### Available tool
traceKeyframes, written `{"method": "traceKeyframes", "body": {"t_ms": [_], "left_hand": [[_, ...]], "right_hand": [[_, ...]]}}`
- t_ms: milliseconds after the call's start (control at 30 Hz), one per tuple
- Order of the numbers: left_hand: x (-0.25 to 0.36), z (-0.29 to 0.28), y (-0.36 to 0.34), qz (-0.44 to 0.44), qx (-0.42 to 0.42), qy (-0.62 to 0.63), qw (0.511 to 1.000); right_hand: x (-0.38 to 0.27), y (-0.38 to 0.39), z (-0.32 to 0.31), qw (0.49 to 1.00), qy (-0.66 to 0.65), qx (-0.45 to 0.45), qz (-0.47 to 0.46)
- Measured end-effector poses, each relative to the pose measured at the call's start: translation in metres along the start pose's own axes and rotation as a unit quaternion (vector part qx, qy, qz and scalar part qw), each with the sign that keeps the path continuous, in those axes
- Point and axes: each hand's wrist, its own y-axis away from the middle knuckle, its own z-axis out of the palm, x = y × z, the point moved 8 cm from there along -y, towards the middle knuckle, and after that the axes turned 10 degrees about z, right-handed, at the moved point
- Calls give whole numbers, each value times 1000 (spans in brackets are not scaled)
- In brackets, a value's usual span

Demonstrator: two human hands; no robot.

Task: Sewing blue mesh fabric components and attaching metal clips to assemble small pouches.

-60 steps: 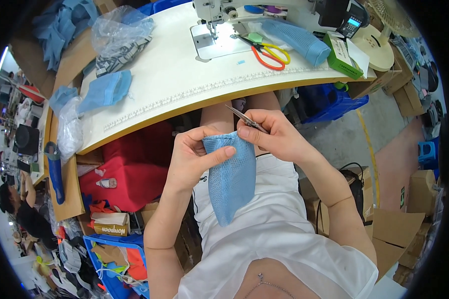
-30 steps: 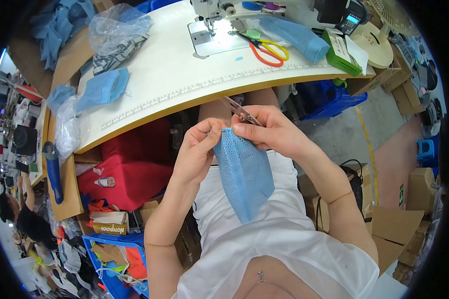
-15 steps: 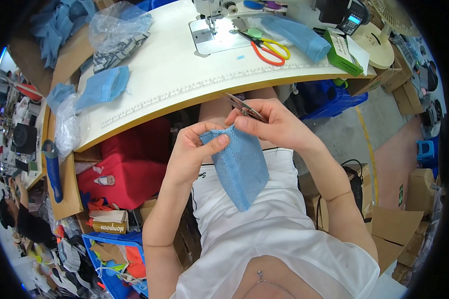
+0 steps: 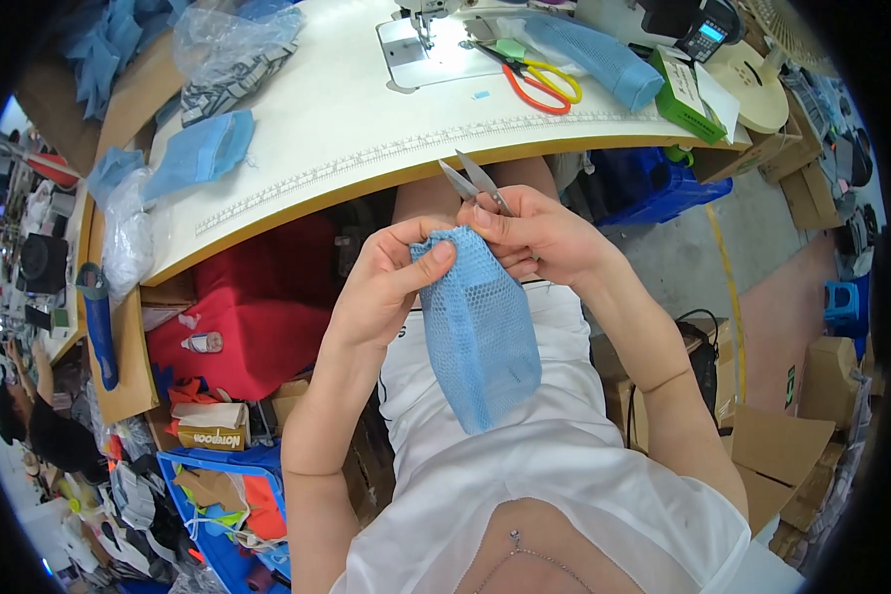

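Note:
A light blue mesh pouch (image 4: 482,337) hangs above my lap, its gathered top edge pinched between the thumb and fingers of my left hand (image 4: 391,272). Small silver thread snips (image 4: 485,185) are held in my right hand (image 4: 540,236), their two blades spread apart and pointing away from me toward the table edge. The right hand's fingertips meet the pouch's top edge, close beside the left thumb. Part of the snips' handle is hidden in my palm.
Ahead curves a white sewing table (image 4: 337,139) with a sewing machine (image 4: 426,25), red-and-yellow-handled scissors (image 4: 537,84) and blue mesh pieces (image 4: 203,153). A blue crate (image 4: 218,535) stands low at left, cardboard boxes (image 4: 777,445) at right. At far left, another person (image 4: 49,416) works.
The snips have swung more upright and their blades now show spread apart. My right hand's fingers have come to the pouch's top edge, and the pouch has turned a little toward me.

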Motion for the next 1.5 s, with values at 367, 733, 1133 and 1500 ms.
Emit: {"method": "traceKeyframes", "body": {"t_ms": [367,733,1133,1500], "left_hand": [[-2,-1,2,0,42,-9,999],[7,4,3,20,1,-58,998],[17,11,7,60,20,-143,988],[45,-48,39,98,55,-72,991]], "right_hand": [[0,5,-9,999,2,34,-1],[-12,13,0,998,36,47,-30],[-17,21,5,978,162,103,-84],[-15,-31,-8,997,-16,24,-67]]}}
